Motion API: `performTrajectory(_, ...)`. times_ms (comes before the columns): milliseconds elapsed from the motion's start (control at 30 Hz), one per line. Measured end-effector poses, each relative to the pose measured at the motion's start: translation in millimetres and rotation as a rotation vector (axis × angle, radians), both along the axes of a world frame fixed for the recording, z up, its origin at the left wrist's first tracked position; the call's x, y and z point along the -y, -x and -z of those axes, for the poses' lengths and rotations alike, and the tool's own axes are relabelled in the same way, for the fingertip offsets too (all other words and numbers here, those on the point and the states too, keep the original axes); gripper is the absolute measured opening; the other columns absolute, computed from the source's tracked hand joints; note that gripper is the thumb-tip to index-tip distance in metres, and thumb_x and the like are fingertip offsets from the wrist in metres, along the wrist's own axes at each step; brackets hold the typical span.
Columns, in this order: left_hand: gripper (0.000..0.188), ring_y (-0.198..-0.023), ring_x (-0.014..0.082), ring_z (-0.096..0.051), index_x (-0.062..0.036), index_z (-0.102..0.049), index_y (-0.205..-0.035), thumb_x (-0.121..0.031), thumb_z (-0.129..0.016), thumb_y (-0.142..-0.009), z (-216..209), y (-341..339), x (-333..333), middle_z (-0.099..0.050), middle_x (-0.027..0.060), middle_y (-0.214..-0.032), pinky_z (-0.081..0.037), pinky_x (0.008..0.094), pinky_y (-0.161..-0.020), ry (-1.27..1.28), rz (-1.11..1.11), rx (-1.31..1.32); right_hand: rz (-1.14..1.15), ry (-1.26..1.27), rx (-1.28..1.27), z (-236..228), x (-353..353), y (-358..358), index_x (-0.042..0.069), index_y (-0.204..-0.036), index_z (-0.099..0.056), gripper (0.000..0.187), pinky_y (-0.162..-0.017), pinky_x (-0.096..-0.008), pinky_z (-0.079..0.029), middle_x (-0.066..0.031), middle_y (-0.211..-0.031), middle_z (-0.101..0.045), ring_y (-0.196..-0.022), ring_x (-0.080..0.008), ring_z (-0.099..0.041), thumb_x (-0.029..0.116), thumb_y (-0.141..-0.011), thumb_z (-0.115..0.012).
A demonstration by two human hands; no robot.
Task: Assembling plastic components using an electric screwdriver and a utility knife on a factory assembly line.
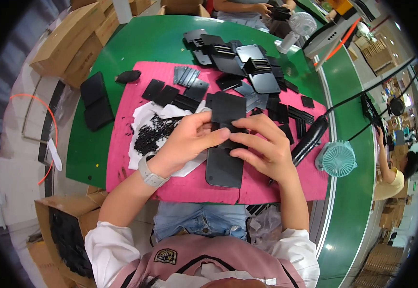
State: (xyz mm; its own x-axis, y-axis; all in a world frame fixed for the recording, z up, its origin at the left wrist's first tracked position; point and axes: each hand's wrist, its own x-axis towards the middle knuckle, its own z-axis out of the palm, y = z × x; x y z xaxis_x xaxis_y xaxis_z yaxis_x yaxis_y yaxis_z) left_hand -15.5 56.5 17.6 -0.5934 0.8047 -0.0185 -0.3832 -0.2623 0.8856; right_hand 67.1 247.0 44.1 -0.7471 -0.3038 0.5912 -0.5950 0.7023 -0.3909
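Observation:
A long black plastic piece made of two flat plates (224,168) joined at a narrow middle stands lengthwise before me. My left hand (190,137) grips its left edge, the thumb lying across the middle joint. From the right, my right hand (265,146) closes on the same joint with fingertips and thumb; any small part under them is hidden. Left of the piece, a heap of tiny black parts (153,134) lies on a white sheet (139,115). Just right of my right hand rests a black corded, pen-shaped power tool (310,140), probably an electric screwdriver.
A pink mat (122,158) covers part of the green table (127,38). Black plates (226,65) pile up at the back; metal strips (186,76) lie nearer. A teal fan (336,158) stands right, a white fan (299,29) behind. Cardboard boxes (67,43) stack left. Other people work nearby.

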Motion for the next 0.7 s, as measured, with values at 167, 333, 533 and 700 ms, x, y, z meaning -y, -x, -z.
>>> performTrajectory(167,0.02,-0.072,0.017,-0.061,0.0003,-0.063,-0.101,-0.015,-0.062,-0.089,-6,-5,24,-0.063,0.0117,-0.082,-0.047,0.0295,-0.063,0.363,-0.411,-0.704,0.048,-0.009,-0.014,-1,4,-25,0.0,-0.089,-0.069,0.031,-0.07,-0.0384,-0.052,-0.014,-0.1,-0.063,-0.083,-0.0308,-0.061,0.008,-0.061,-0.08)
performTrajectory(333,0.009,-0.075,0.0295,-0.058,-0.0001,-0.064,-0.084,-0.007,-0.066,-0.079,-14,3,84,-0.057,0.0114,-0.078,-0.046,0.0379,-0.065,0.9,-0.662,-1.304,0.138,0.031,0.152,13,-3,-47,0.0,-0.086,-0.068,0.03,-0.072,-0.0384,-0.051,-0.0125,-0.099,-0.064,-0.087,-0.0311,-0.061,0.009,-0.061,-0.08)
performTrajectory(533,0.014,-0.082,0.0286,-0.059,-0.0031,-0.061,-0.084,-0.009,-0.07,-0.075,1,-2,79,-0.056,0.0092,-0.08,-0.048,0.0391,-0.067,1.024,-0.56,-1.342,0.361,-0.033,-0.015,5,-4,-54,0.001,-0.086,-0.066,0.025,-0.072,-0.0356,-0.051,-0.0123,-0.093,-0.065,-0.085,-0.0295,-0.062,0.005,-0.064,-0.077)
performTrajectory(700,0.01,-0.079,0.0284,-0.059,-0.0041,-0.06,-0.078,-0.008,-0.069,-0.076,4,1,73,-0.055,0.008,-0.079,-0.048,0.0393,-0.064,0.936,-0.62,-1.337,1.151,-0.093,-0.202,19,-35,-86,0.001,-0.103,-0.064,0.027,-0.053,-0.0343,-0.043,-0.0053,-0.068,-0.057,-0.059,-0.0198,-0.057,0.013,-0.079,-0.072)
